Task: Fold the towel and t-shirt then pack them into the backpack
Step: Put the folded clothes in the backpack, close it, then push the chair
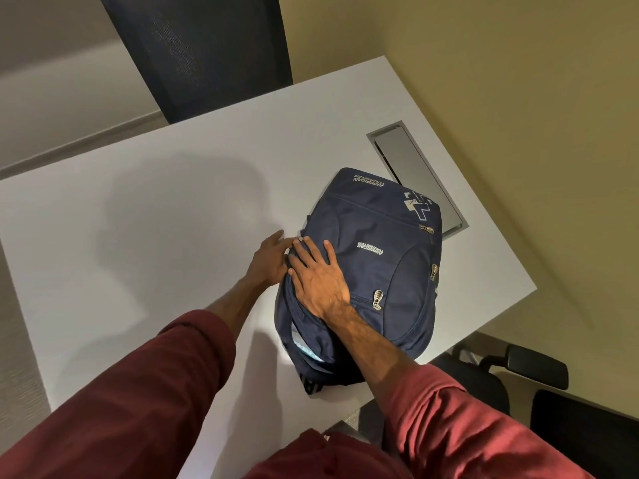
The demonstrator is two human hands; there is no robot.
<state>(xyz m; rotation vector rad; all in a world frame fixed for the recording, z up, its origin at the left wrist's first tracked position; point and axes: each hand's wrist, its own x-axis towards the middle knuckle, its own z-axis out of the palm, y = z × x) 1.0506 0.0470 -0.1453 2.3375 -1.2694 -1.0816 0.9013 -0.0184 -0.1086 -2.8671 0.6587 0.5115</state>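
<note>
Fingers (330, 255) straight, right hand (320, 281) flat on backpack (387, 271), left hand (268, 259) touching it, cable hatch (415, 167) behind

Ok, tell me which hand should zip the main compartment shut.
Left, probably. The left hand lies at the open edge of the backpack, just beyond the gap where pale cloth shows; the right hand presses flat on the front, steadying it.
</note>
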